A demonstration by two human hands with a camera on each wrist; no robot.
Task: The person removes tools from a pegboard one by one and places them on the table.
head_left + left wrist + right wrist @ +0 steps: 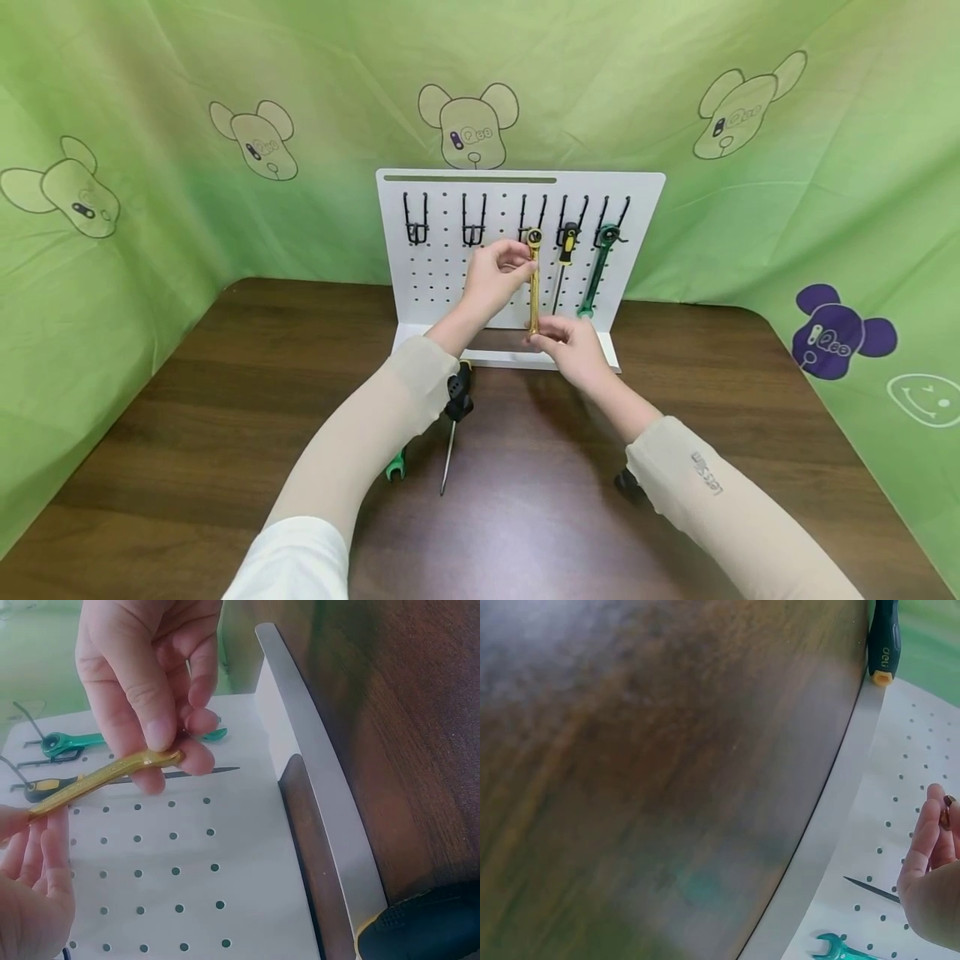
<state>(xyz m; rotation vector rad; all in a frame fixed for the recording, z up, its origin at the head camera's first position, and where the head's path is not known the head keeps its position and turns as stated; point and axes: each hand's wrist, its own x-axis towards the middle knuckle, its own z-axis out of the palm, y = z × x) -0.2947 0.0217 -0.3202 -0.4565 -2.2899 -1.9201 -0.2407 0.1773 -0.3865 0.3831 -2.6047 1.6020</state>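
Apparent hanging step: the left hand (pixel 492 277) and right hand (pixel 574 348) pinch the gold wrench (pixel 534 292), upright before the pegboard (pixel 444 279), nearer its right edge; the next move probably calls for aligning it with the hook (pixel 522 213).

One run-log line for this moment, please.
Left hand: pinches gold wrench, upper part | Right hand: pinches its lower end | Wrench: upright before pegboard | Hung: yellow-black screwdriver, green wrench

A green curtain (pixel 330 225) hangs behind the brown table (pixel 225 408).
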